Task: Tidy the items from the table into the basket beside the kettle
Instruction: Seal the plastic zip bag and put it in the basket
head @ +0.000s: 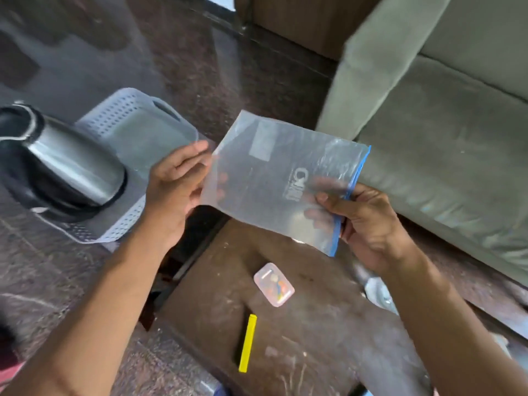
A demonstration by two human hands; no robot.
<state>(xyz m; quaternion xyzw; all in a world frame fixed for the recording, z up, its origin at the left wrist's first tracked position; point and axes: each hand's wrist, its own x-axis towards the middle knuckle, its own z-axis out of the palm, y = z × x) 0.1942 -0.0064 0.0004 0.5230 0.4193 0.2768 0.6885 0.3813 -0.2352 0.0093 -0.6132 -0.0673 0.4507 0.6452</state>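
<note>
Both hands hold a clear zip bag (274, 170) with a blue seal strip in the air above the table's far edge. My right hand (368, 221) pinches its seal end, thumb on top. My left hand (177, 187) grips the opposite edge, fingers behind the plastic. Left of the bag, a pale perforated basket (128, 121) lies on the floor beside a steel kettle (68, 164). On the brown table (314, 324) below rest a small clear case (273, 284) with coloured bits and a yellow bar (248, 342).
A grey-green sofa (445, 132) fills the right side, close to the table. Dark speckled stone floor surrounds the basket and kettle. A wooden cabinet base (300, 21) stands at the top.
</note>
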